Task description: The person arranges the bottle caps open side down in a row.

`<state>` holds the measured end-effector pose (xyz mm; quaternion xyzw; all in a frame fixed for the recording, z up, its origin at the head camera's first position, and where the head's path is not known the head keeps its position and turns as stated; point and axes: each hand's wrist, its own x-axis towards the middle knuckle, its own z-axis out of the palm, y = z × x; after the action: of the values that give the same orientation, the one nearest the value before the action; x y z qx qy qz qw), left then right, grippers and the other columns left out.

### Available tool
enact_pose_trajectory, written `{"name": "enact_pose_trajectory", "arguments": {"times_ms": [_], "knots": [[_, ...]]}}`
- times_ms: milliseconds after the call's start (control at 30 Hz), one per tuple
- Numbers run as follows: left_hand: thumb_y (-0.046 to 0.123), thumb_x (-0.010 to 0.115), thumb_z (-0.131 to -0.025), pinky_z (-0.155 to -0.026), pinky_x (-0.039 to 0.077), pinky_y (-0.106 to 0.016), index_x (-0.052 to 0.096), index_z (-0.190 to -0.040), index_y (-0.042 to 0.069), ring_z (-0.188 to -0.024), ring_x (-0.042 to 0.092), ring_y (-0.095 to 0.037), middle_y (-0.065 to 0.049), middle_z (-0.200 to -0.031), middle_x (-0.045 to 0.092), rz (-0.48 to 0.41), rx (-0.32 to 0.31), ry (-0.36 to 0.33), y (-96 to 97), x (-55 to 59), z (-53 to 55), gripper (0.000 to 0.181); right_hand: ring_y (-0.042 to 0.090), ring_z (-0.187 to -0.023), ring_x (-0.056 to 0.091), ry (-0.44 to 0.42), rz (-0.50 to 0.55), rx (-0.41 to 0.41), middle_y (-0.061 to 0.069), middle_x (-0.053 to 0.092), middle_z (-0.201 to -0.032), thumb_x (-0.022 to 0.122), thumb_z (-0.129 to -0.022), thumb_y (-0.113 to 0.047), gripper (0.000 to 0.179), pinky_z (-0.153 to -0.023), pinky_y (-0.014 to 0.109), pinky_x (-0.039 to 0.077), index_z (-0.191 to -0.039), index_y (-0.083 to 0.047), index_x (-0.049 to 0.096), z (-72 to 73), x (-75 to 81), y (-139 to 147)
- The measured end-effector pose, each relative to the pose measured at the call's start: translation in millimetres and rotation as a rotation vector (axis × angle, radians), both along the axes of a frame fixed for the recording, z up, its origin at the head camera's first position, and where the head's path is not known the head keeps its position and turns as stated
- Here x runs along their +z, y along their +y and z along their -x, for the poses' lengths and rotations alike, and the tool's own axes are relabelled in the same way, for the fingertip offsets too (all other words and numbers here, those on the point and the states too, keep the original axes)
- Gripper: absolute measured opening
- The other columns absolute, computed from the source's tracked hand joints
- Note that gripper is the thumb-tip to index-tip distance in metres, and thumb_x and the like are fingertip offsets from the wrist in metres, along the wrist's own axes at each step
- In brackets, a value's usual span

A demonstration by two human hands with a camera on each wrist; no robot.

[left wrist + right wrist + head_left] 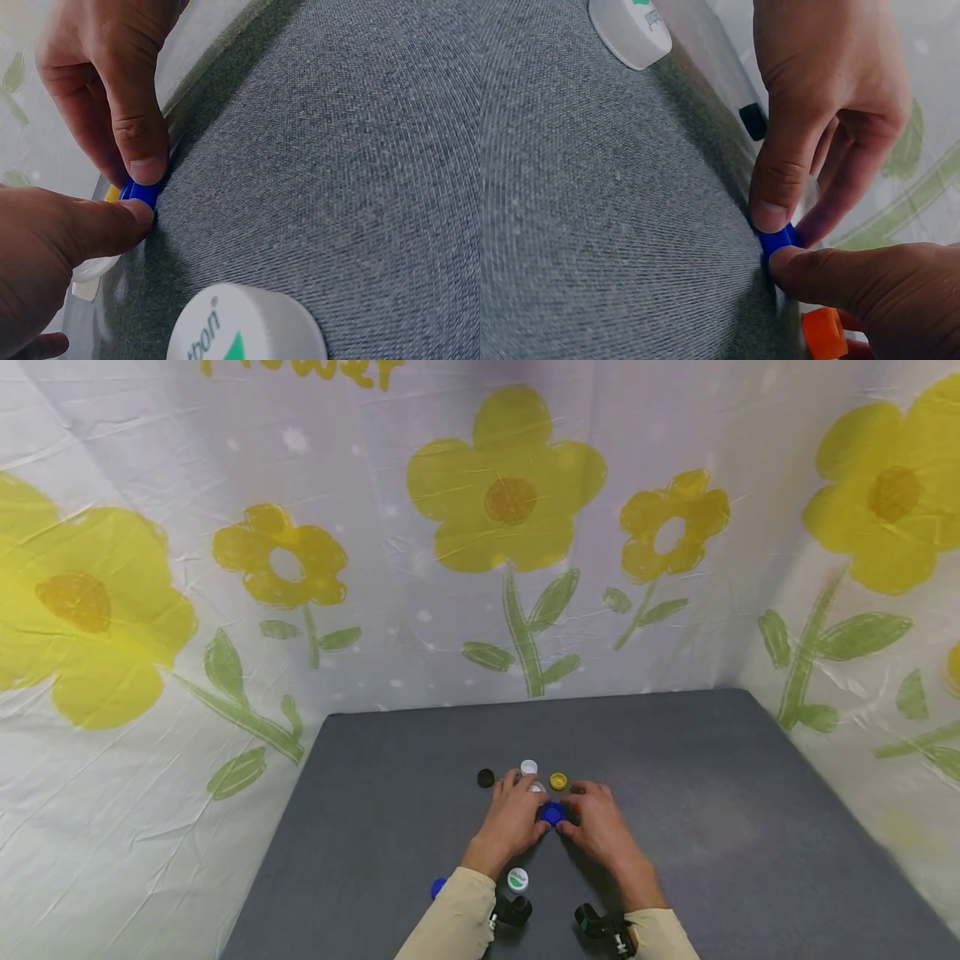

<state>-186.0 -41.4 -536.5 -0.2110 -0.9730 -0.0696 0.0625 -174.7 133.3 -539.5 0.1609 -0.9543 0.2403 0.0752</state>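
Observation:
A blue bottle cap [552,812] lies on the dark table between both hands. My left hand [513,820] holds it from the left, and in the left wrist view its thumb [131,217] presses the near side of the blue cap [142,193]. From the right, my right hand [600,823] grips the same cap, its thumb [795,266] on the near side and the fingers mostly hidden behind. An orange cap [823,334] sits close under the right hand's fingers. Just beyond the left fingertips is a white cap [537,787].
Farther back lie a black cap [486,778], another white cap [528,767] and a yellow cap [558,781]. Nearer, between the forearms, is a white cap with green print [518,880]. A second blue cap [438,887] is partly covered by the left sleeve [457,914].

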Motion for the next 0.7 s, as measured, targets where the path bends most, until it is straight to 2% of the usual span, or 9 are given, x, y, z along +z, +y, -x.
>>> {"name": "enact_pose_trajectory", "arguments": {"times_ms": [200,533,700], "knots": [[0.039,0.082,-0.083,-0.109,0.040,-0.054,0.076,-0.114,0.027,-0.137,0.043,-0.034,-0.005,-0.142,0.058,-0.023,0.007,-0.001,0.5,0.2,-0.4,0.034,0.043,-0.122,0.053,-0.009,0.002,0.004,0.020,0.063,-0.128,0.086,-0.079,-0.021,0.027,-0.103,0.057,0.045,-0.101,-0.006,0.078,0.2,0.3,-1],[0.039,0.082,-0.083,-0.112,0.038,-0.054,0.076,-0.114,0.026,-0.139,0.041,-0.035,-0.006,-0.144,0.056,-0.046,0.003,-0.006,-2.4,7.3,-4.4,0.035,0.041,-0.122,0.052,-0.005,0.029,0.009,0.020,0.063,-0.129,0.085,-0.079,-0.019,0.028,-0.103,0.056,0.045,-0.102,-0.006,0.078,-4.7,5.7,-2],[0.040,0.081,-0.084,-0.112,0.038,-0.054,0.075,-0.115,0.025,-0.140,0.040,-0.035,-0.005,-0.144,0.056,-0.053,0.002,-0.008,-3.9,12.8,-5.7,0.035,0.041,-0.119,0.054,0.041,0.057,0.025,0.019,0.065,-0.126,0.086,-0.078,-0.016,0.027,-0.102,0.056,0.045,-0.101,-0.006,0.078,-7.3,11.4,-1]]}}
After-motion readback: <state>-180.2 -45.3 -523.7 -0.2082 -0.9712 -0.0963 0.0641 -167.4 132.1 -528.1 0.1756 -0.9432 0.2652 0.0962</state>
